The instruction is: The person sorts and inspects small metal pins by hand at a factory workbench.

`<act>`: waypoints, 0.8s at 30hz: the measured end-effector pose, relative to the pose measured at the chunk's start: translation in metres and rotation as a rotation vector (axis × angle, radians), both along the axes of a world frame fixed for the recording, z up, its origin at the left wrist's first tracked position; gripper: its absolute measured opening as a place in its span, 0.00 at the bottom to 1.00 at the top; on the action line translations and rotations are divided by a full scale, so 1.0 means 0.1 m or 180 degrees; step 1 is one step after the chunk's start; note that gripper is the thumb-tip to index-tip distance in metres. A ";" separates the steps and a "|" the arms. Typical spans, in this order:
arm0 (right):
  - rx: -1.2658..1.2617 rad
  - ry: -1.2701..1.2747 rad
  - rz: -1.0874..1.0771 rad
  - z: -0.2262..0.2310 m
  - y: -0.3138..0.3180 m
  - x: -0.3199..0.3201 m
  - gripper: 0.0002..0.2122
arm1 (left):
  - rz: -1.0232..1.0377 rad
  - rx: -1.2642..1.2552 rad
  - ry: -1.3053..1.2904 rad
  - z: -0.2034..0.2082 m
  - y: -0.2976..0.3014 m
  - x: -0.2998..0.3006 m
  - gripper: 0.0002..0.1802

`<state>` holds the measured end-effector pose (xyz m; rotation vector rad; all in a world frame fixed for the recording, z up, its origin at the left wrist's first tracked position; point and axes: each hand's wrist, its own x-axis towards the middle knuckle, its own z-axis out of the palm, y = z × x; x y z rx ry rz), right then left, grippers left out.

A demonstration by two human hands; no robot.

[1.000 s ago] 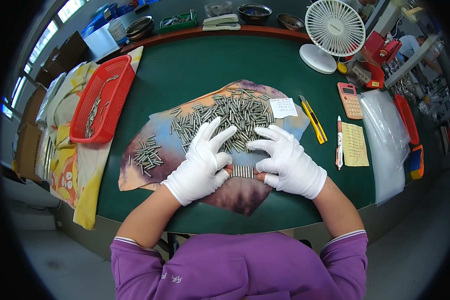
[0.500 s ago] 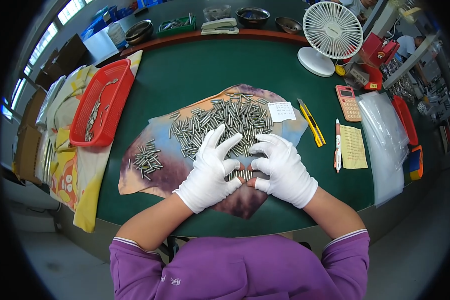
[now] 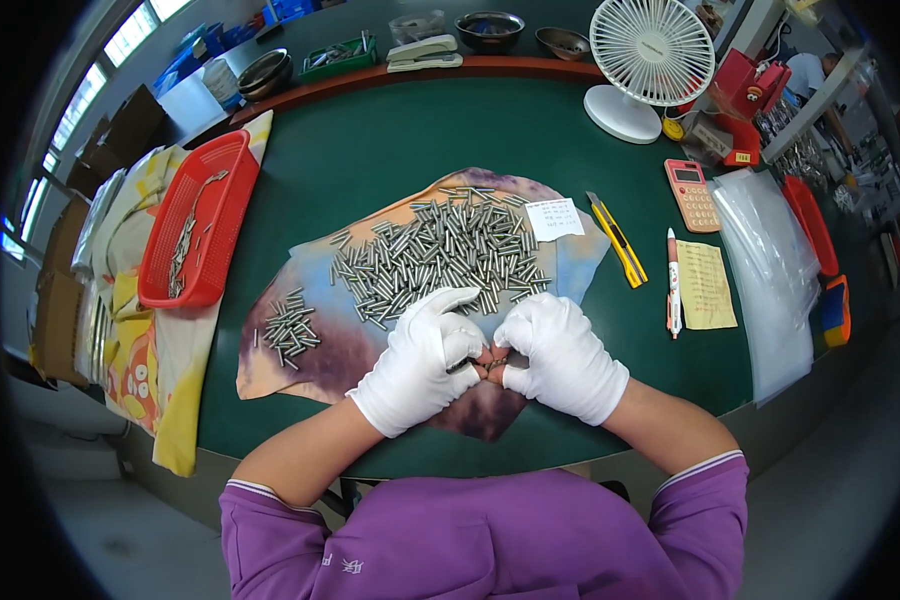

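My two gloved hands meet over the near part of a tie-dyed cloth (image 3: 345,352). The white gloves leave some fingertips bare. My left hand (image 3: 416,360) and my right hand (image 3: 562,358) are both closed, thumbs and fingers pinching from either side on small metal pins (image 3: 492,366). Those pins are mostly covered by the fingertips, so how they lie is hard to see. Just beyond my hands a large loose pile of short silvery pins (image 3: 440,250) spreads over the cloth. A smaller heap of pins (image 3: 290,328) lies apart to the left.
A written paper slip (image 3: 555,220) touches the pile's right side. Farther right are a yellow cutter (image 3: 618,240), a pen (image 3: 674,285), a yellow note (image 3: 707,287), a pink calculator (image 3: 692,195) and plastic bags (image 3: 765,280). A white fan (image 3: 652,55) stands behind; a red basket (image 3: 235,220) sits left.
My fingertips have drawn together over the row of pins, which showed between them before and is now mostly hidden. My left hand's outstretched fingers have curled in. The view has shifted slightly.
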<state>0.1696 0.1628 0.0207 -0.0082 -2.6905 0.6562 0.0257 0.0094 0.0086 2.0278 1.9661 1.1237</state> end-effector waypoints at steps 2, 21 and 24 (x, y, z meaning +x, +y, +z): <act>0.0014 -0.0047 0.0127 -0.04 0.00 0.01 0.11 | -0.0005 0.0029 -0.0019 0.03 -0.01 0.02 0.10; -0.0184 -0.0062 0.0267 -0.06 0.01 0.03 0.12 | 0.0097 -0.0092 -0.0057 0.00 -0.05 0.01 0.25; -0.0223 -0.0011 0.0264 -0.04 0.01 0.02 0.12 | 0.0031 -0.0086 -0.0082 -0.02 -0.03 0.00 0.25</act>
